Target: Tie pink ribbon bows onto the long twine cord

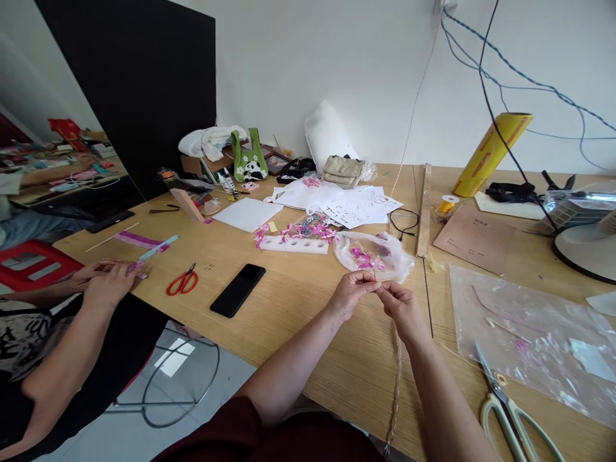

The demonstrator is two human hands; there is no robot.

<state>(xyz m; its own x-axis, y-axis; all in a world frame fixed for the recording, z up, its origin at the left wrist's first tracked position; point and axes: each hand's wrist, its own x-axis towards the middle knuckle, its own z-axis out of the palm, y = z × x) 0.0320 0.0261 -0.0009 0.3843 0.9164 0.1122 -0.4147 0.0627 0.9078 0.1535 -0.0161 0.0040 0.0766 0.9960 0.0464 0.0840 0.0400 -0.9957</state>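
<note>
My left hand (353, 294) and my right hand (398, 307) meet over the table, fingertips pinched together. A thin dark strand (375, 274) sticks up between the fingertips; it is too small to tell whether it is wire or thread. Just beyond them lies a clear plastic bag (397, 268) with pink-purple petal-like pieces (366, 258) in it. A twisted cord (398, 372) runs beneath my right wrist toward the table's front edge. Behind the bag, a white foam block with holes (293, 244) carries small pink flowers (308, 228).
A black phone (238, 290) and red-handled scissors (181, 281) lie left; large scissors (505, 404) and a plastic sheet (529, 340) lie right. A co-worker's hands (108, 282) handle purple ribbon at left. A wooden strip (423, 212), papers (363, 206) and a yellow roll (493, 154) stand farther back.
</note>
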